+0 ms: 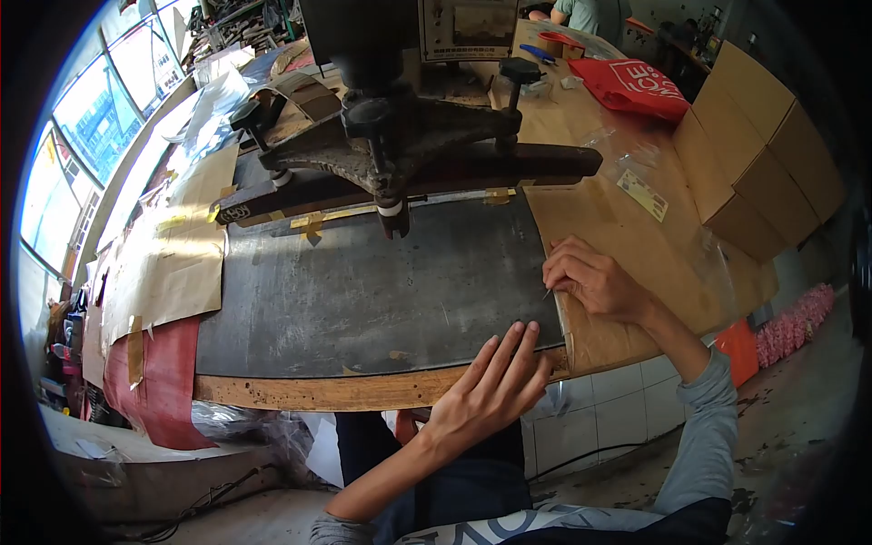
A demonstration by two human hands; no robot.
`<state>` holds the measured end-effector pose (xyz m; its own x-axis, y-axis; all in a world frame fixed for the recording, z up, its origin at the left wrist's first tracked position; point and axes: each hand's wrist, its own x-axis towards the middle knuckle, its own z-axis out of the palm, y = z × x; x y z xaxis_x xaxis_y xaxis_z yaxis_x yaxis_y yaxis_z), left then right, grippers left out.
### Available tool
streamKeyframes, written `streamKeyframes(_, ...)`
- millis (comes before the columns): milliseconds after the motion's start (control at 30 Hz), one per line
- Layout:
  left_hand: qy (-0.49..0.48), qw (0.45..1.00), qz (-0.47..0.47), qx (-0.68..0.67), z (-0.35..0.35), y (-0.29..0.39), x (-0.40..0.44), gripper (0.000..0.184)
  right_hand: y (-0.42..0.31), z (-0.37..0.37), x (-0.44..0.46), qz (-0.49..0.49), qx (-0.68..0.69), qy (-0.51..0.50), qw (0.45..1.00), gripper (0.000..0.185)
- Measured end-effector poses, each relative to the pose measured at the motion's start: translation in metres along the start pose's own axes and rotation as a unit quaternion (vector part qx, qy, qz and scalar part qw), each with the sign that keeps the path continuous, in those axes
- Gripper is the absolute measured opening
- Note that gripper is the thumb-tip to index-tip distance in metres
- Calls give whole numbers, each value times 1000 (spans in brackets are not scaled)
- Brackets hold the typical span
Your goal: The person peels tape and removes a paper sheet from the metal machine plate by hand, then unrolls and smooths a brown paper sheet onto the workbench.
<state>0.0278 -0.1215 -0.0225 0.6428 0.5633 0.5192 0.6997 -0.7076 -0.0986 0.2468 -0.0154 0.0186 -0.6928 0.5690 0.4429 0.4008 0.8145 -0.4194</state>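
Note:
My left hand (495, 386) lies with its fingers stretched out at the front edge of a dark grey, scuffed mat (363, 291), fingertips touching its surface. At the mat's right edge, my right hand (590, 277) is closed in a pinch, with the heel of the hand over brown paper (654, 291). A tiny thin tip shows below its fingers, too small to name. Above the mat's far edge stands a heavy dark metal machine head (372, 145) with spreading arms and screw knobs, over a long dark bar (536, 166).
At the right stands a cardboard box (754, 154), near a red bag (631, 88) and a yellow label (643, 195). A paper sheet (182, 254) and red cloth (159, 381) hang at the left. The wooden table edge (309, 392) runs along the front. Another person (590, 14) is far back.

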Motion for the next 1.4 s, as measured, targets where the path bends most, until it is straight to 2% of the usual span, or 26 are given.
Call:
streamKeyframes(133,-17,981,-80,-173,-21,-3,15,31,0,0,-1,24,59,6,998,13)
streamKeyframes(267,-19,962,-122,-243,-26,-11,28,26,0,-2,-3,50,95,-3,994,12)
streamKeyframes(367,-33,960,-133,-245,-20,-17,39,26,0,-4,-2,53,97,-7,994,9)
streamKeyframes(500,-41,909,-201,-363,-12,-22,48,26,1,-4,-3,63,114,-7,991,7)
streamKeyframes(633,-16,902,-217,-373,-10,-24,52,29,4,-5,-3,49,120,-5,992,8)
streamKeyframes(733,15,866,-220,-449,0,-26,56,31,4,-4,-4,55,135,-10,989,9)
streamKeyframes(967,-39,876,-270,-399,1,-27,81,39,5,-7,-6,43,128,-6,991,9)
streamKeyframes(1233,-86,884,-271,-370,3,-34,91,38,6,-9,-6,38,128,-5,991,8)
streamKeyframes(1400,-71,872,-256,-411,5,-37,93,37,7,-8,-6,47,143,-1,989,7)
